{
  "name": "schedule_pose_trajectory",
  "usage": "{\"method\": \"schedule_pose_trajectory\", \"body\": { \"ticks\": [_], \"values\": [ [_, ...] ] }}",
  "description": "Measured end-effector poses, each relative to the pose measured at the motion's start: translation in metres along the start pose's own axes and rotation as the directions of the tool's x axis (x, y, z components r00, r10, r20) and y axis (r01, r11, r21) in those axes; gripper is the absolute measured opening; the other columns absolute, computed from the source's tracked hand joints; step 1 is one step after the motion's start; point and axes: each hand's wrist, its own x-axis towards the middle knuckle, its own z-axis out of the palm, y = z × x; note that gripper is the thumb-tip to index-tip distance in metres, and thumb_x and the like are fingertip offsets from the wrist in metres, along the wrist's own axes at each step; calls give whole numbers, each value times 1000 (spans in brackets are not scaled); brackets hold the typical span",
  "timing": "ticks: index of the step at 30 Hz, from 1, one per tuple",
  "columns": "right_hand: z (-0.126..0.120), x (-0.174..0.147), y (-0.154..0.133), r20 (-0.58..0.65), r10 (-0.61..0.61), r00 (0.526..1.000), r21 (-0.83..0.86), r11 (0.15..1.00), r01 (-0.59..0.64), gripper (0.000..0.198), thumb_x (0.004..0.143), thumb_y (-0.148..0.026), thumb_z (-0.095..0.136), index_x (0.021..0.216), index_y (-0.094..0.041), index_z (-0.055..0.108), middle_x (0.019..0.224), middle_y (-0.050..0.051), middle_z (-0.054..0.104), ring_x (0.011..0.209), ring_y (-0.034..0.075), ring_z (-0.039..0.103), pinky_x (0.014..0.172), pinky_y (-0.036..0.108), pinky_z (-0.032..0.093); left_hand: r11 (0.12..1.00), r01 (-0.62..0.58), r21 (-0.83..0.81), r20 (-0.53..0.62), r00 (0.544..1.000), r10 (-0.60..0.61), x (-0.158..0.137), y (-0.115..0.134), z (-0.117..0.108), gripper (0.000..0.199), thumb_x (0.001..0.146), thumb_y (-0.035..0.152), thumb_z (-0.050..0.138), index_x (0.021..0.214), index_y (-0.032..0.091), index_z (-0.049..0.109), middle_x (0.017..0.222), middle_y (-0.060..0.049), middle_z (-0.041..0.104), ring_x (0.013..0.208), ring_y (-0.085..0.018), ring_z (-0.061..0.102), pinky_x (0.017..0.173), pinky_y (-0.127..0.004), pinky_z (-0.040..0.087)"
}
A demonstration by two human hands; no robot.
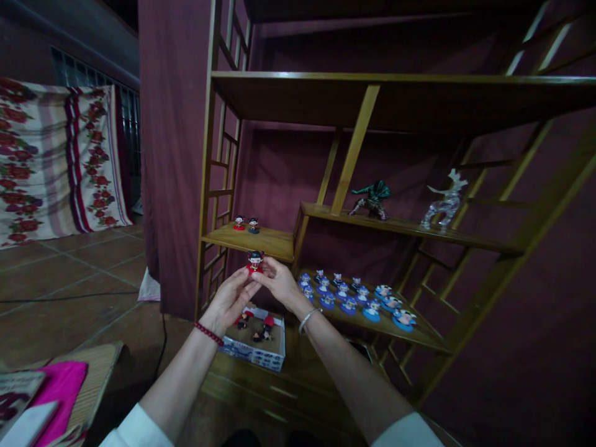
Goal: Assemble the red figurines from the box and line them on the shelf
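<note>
Between my two hands I hold a small figurine point(254, 261) with black hair and a red base, upright in front of the shelf unit. My left hand point(234, 294) pinches its base from the left, and my right hand point(278, 280) grips it from the right. Just behind it, two similar figurines, one with a red base point(239, 223) and one with a dark base point(253, 225), stand on the small left shelf point(270, 241). Below my hands sits an open cardboard box point(261, 359) with several more figurines lying inside.
On the lower right shelf point(426, 340) stand several blue-based figurines point(349, 305). Above them are a dark green figure point(372, 198) and a clear, glassy figure point(443, 202). A floral cloth point(41, 161) hangs at left, and a pink cloth point(63, 397) lies at lower left.
</note>
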Motion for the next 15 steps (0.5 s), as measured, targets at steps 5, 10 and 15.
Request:
{"method": "schedule_pose_trajectory", "body": {
  "ticks": [5,10,15],
  "values": [
    [-5,10,6,-11,-6,1000,-6,1000,6,33,66,-31,64,94,-17,56,97,4,64,89,14,59,86,31,44,1000,-2,18,-16,1000,2,10,3,5,14,76,2,52,76,11,63,79,-5,67,77,-11,62,84,-26,48],
    [-5,11,3,-11,32,999,28,999,-32,31,66,-33,65,91,-16,57,94,4,64,88,14,59,87,32,43,1000,-9,17,-14,1000,9,13,2,4,14,76,2,52,73,10,63,77,-5,67,76,-11,62,84,-26,48],
    [-5,10,2,-10,60,998,77,995,-59,31,66,-35,64,89,-15,58,90,3,65,84,14,59,84,31,44,1000,20,21,35,999,-21,10,-3,-5,12,75,4,54,78,9,65,83,-7,67,82,-13,62,88,-29,46]
  ]
}}
